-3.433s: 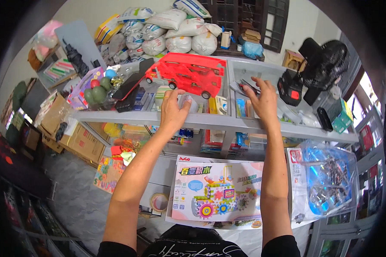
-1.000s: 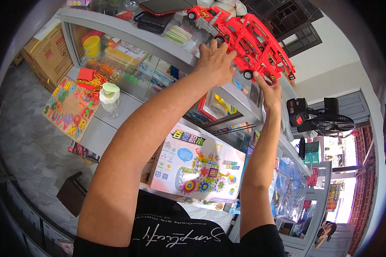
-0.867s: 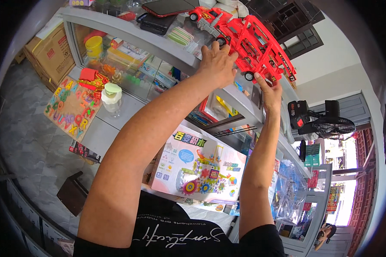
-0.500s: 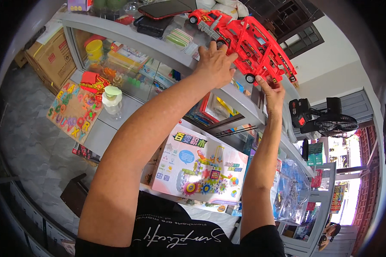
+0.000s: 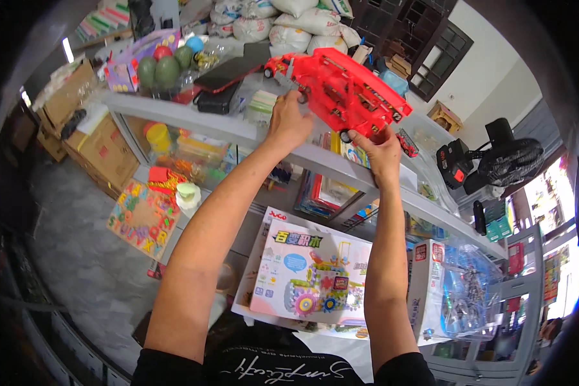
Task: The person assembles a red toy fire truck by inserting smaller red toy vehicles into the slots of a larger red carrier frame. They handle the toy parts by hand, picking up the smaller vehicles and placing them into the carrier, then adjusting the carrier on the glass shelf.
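A red toy car-carrier truck (image 5: 344, 90) is at the far side of the glass counter, its cab toward the left and its open-sided trailer toward the right. My left hand (image 5: 291, 123) grips the lower side of the truck near the cab, its fingertips partly hidden. At the trailer's rear end my right hand (image 5: 382, 154) is closed on the corner by a black wheel, thumb on the near side. Behind that hand sits a small red toy vehicle (image 5: 406, 144). Just left of my left hand lies a stack of green-and-white striped items (image 5: 262, 107).
Below stands a boxed building-block set (image 5: 312, 273), with a blue-windowed toy box (image 5: 463, 293) beside it. A black fan (image 5: 508, 154) is at the right. On the counter's left lie a black case (image 5: 217, 98) and green egg-shaped objects (image 5: 159, 72). White sacks (image 5: 302, 26) pile up behind.
The view has shifted, showing more behind the counter. My left hand has come off the truck's top edge to its lower side, and the truck has turned somewhat; my right hand keeps its hold.
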### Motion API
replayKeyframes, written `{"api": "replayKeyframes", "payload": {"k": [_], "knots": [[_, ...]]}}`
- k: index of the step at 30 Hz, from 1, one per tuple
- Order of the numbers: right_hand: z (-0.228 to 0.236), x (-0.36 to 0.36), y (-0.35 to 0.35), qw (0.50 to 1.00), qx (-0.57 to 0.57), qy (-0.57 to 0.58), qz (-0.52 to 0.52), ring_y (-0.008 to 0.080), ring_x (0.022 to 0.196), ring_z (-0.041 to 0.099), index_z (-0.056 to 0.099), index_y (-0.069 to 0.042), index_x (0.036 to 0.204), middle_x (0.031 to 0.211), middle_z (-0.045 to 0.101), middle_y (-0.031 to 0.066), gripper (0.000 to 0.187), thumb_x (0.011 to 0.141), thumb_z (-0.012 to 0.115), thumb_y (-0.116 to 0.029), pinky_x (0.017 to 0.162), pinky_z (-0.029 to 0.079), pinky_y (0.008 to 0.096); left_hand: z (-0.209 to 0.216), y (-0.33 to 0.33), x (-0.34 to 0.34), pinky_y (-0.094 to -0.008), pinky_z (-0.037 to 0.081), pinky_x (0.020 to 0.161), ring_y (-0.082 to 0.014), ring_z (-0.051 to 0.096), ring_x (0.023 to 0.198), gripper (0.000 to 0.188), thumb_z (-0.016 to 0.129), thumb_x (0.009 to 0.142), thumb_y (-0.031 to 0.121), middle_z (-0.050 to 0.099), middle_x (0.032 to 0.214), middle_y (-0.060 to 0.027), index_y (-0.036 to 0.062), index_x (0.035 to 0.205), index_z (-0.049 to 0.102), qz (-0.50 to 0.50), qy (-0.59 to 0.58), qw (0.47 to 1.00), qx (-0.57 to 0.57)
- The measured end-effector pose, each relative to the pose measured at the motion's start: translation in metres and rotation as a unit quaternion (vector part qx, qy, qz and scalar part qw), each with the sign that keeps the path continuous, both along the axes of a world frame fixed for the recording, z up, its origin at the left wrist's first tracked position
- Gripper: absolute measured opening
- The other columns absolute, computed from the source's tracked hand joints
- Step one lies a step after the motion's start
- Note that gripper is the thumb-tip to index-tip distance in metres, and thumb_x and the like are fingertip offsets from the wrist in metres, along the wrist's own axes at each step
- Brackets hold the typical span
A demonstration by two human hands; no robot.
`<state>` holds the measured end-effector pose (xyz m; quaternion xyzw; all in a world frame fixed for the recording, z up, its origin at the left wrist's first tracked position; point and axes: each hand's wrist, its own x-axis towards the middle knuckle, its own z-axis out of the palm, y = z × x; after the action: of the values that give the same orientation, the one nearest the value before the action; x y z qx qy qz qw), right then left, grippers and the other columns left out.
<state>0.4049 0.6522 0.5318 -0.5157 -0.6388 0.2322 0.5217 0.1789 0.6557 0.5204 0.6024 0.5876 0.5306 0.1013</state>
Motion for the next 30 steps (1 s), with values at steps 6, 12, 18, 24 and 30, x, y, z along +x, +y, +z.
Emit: {"api": "replayKeyframes", "payload": {"k": [6,12,18,24,30], "knots": [[0.007,-0.031,-0.027,0.993,0.082,-0.042,-0.079,0.0322,0.085,0.064,0.059,0.005,0.1,0.094,0.064,0.0196,0.066,0.058,0.09,-0.034,0.076,0.051,0.0404,0.004,0.005,-0.021,-0.0404,0.049,0.087,-0.0312,0.062,0.105,0.068,0.074,0.081,0.022,0.058,0.119,-0.0229,0.0001,0.136,0.041,-0.037,0.037,0.999,-0.011],[0.004,-0.027,-0.037,0.985,0.149,-0.053,-0.07,0.0365,0.089,0.06,0.054,0.004,0.099,0.091,0.059,0.0194,0.067,0.057,0.091,-0.032,0.077,0.048,0.0436,0.009,0.011,-0.015,-0.0398,0.047,0.093,-0.0316,0.06,0.109,0.063,0.068,0.086,0.029,0.059,0.128,-0.0199,-0.0013,0.136,0.046,-0.057,0.127,0.989,-0.06],[-0.002,-0.02,-0.04,0.986,0.157,-0.018,0.052,0.0396,0.09,0.061,0.056,0.001,0.099,0.094,0.061,0.02,0.052,0.061,0.087,-0.018,0.078,0.049,0.0456,0.01,0.018,-0.02,-0.0432,0.047,0.091,-0.0371,0.063,0.106,0.057,0.063,0.088,0.028,0.065,0.114,-0.0248,0.0004,0.136,0.048,-0.066,0.132,0.985,-0.093],[-0.005,-0.014,-0.03,0.985,0.128,0.043,0.111,0.0384,0.085,0.066,0.067,0.002,0.097,0.092,0.068,0.0201,0.029,0.07,0.074,-0.007,0.079,0.052,0.0453,-0.001,0.035,-0.038,-0.044,0.049,0.086,-0.0378,0.067,0.099,0.043,0.056,0.091,0.022,0.07,0.104,-0.0225,0.0087,0.132,0.054,-0.13,0.161,0.976,-0.068],[-0.015,-0.023,-0.01,0.986,0.13,0.037,0.097,0.0189,0.079,0.069,0.067,-0.002,0.108,0.087,0.072,0.0129,0.027,0.081,0.064,-0.008,0.074,0.053,0.0312,0.001,0.023,-0.061,-0.0347,0.037,0.108,-0.0244,0.051,0.127,0.055,0.055,0.095,0.025,0.056,0.134,-0.0182,-0.0068,0.138,0.042,-0.241,0.078,0.964,-0.079]]}}
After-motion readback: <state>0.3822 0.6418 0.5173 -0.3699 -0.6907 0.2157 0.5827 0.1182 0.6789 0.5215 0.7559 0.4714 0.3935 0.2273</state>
